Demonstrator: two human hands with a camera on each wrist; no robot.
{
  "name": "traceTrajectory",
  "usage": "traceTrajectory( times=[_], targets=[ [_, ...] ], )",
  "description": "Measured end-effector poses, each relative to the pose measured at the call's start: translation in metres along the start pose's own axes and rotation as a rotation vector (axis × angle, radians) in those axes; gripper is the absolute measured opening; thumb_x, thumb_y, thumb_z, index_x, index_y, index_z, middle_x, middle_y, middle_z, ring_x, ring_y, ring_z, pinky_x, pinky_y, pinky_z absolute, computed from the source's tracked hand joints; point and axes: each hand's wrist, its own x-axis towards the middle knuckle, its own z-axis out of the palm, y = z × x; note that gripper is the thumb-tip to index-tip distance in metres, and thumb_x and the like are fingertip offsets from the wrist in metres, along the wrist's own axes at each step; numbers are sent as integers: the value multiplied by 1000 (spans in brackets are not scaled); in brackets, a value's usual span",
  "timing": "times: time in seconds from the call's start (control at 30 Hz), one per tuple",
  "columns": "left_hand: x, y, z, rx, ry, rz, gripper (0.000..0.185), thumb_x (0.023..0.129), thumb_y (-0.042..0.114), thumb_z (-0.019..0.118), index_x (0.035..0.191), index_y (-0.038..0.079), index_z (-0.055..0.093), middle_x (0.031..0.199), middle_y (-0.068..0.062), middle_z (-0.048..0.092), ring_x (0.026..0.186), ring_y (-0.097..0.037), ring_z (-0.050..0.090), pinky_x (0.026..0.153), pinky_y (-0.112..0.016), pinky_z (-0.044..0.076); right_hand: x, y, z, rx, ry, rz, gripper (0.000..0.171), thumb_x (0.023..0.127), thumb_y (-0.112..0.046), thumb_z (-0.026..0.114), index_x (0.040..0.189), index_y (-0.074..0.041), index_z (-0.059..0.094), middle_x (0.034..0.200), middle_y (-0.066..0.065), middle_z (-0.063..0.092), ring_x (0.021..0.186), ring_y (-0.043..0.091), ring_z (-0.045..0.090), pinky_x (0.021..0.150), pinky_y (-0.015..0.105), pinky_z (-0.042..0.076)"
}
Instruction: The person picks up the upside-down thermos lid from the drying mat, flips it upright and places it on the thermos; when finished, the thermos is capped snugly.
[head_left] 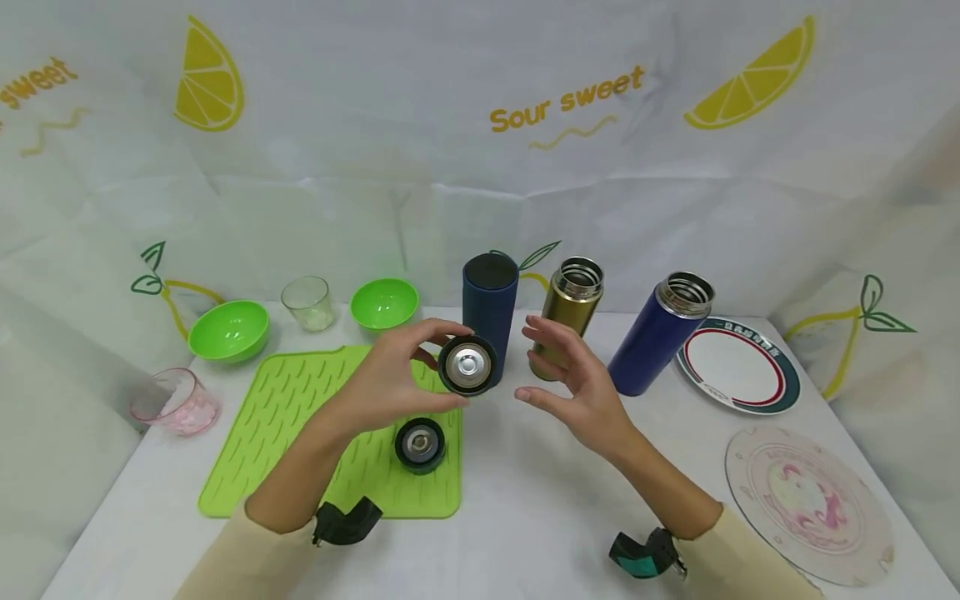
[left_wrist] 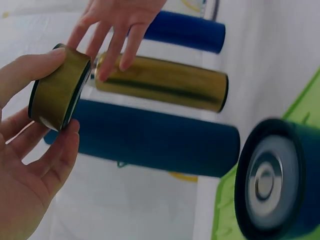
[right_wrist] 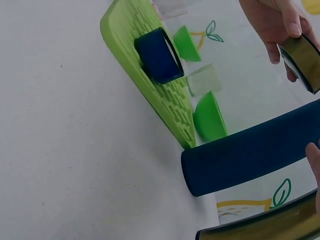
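Observation:
My left hand (head_left: 390,379) holds a gold-sided flask lid (head_left: 467,365) between thumb and fingers, its silver underside facing me; the same lid (left_wrist: 59,95) shows gold in the left wrist view. My right hand (head_left: 581,383) hovers open beside it, fingers spread, touching nothing. Behind stand a capped dark blue flask (head_left: 490,312), an uncapped gold flask (head_left: 566,312) and an uncapped blue flask (head_left: 660,332). A second, blue lid (head_left: 420,446) lies upside down on the green ribbed mat (head_left: 300,433).
Two green bowls (head_left: 228,331) (head_left: 384,302) and a clear glass (head_left: 307,303) stand at the back left. A pink-tinted glass (head_left: 176,402) lies at the left edge. A rimmed plate (head_left: 738,364) and a patterned round board (head_left: 810,504) are on the right.

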Motion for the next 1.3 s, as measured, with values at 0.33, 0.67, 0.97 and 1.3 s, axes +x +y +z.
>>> traceTrajectory(
  times=[0.33, 0.67, 0.97, 1.3],
  targets=[
    [19, 3, 25, -17, 27, 37, 69, 73, 18, 92, 135, 12, 64, 128, -3, 65, 106, -17, 67, 86, -27, 62, 4, 0, -5, 52, -35, 13, 74, 84, 14, 73, 150, 1, 44, 149, -14, 51, 136, 4, 56, 103, 23, 55],
    [20, -2, 34, -46, 51, 10, 67, 73, 15, 92, 134, 10, 64, 127, -4, 70, 98, -15, 68, 84, -26, 62, 4, 6, -7, 152, -79, 28, 48, 87, 10, 71, 133, 14, 56, 140, -10, 59, 125, 6, 62, 93, 24, 60],
    [20, -2, 34, -81, 66, 26, 64, 71, 10, 92, 129, 9, 66, 125, -4, 71, 104, -17, 71, 90, -25, 61, 6, 6, -8, 212, -95, 69, 48, 84, 8, 76, 127, 19, 57, 138, -9, 60, 122, 7, 64, 93, 26, 61],
    [20, -5, 38, -135, 41, 24, 72, 76, 10, 90, 141, 10, 59, 138, -8, 63, 108, -22, 70, 88, -28, 62, 6, 9, -8, 152, -33, 31, 48, 79, 10, 79, 122, 20, 61, 134, -10, 62, 119, 7, 65, 86, 27, 63]
  ],
)
